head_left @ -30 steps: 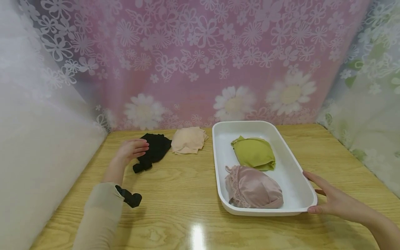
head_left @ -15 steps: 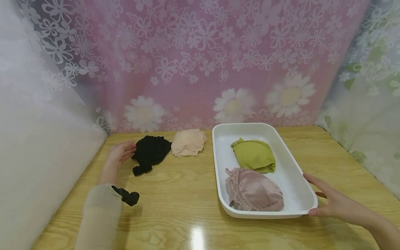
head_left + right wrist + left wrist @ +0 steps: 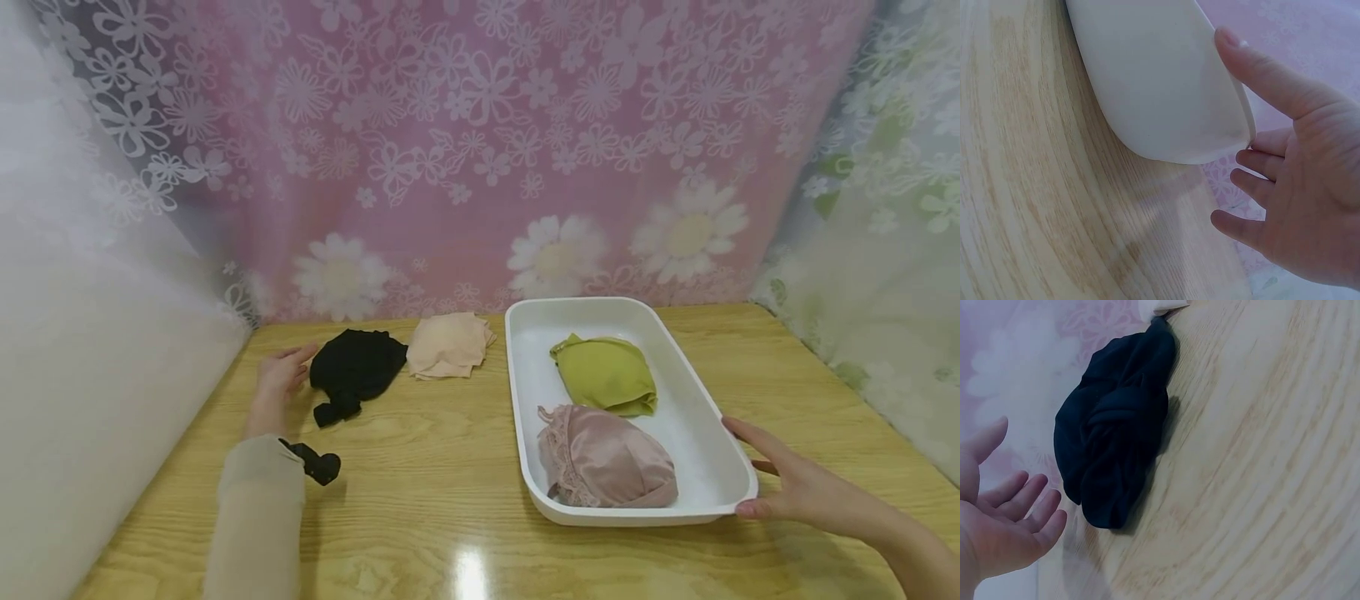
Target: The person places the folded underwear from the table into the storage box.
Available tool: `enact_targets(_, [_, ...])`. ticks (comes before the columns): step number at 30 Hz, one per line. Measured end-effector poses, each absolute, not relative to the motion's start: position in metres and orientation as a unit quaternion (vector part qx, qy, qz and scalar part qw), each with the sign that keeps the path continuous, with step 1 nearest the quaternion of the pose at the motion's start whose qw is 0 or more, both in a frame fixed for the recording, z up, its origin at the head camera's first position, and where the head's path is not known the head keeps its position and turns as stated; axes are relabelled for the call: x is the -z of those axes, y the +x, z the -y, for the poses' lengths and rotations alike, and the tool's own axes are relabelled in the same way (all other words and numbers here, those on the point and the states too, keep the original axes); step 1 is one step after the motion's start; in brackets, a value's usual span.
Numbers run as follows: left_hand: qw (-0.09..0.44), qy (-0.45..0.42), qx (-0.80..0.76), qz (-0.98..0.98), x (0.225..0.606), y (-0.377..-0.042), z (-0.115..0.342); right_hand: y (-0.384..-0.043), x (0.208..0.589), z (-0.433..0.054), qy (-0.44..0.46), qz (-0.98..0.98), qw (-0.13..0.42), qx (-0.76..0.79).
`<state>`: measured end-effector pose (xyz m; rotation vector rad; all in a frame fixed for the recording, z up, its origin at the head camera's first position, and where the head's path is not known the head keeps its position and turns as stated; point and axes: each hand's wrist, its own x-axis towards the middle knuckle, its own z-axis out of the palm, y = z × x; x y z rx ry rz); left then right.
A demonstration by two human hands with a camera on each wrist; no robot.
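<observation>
My left hand (image 3: 281, 379) is just left of a bundled black garment (image 3: 358, 365) on the table. In the left wrist view its loosely bent fingers (image 3: 1038, 509) are apart from the cloth, with nothing in them. My right hand (image 3: 795, 479) touches the near right corner of a white plastic tray (image 3: 708, 454), its fingers spread and mostly straight. Inside the tray are a folded olive-green bra (image 3: 606, 375) and, nearer to me, a pink satin bra with lace trim (image 3: 611, 458). A folded beige garment (image 3: 450, 344) lies right of the black one.
A light wooden table (image 3: 420, 483) carries everything. At its back hangs a pink flowered curtain (image 3: 450, 167), with pale sheets on the left (image 3: 97, 333) and right (image 3: 885, 275). A small black device (image 3: 318, 464) is strapped at my left wrist.
My left hand has drawn left, away from the black garment it partly covered in the view. The right hand stays at the tray corner. The garments keep their places.
</observation>
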<state>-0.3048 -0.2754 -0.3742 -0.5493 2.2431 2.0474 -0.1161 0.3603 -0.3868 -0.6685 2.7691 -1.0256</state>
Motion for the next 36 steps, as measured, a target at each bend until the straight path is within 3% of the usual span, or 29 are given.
enact_targets(20, [0.045,-0.191,-0.53,-0.825,0.395,-0.331,0.258,-0.114,0.386,-0.359,-0.243,-0.908,0.017,0.342])
enact_targets(36, [0.032,-0.218,-0.463,-0.859,0.385,-0.326,0.243,-0.112,0.387,-0.359,-0.234,-0.909,0.019,0.343])
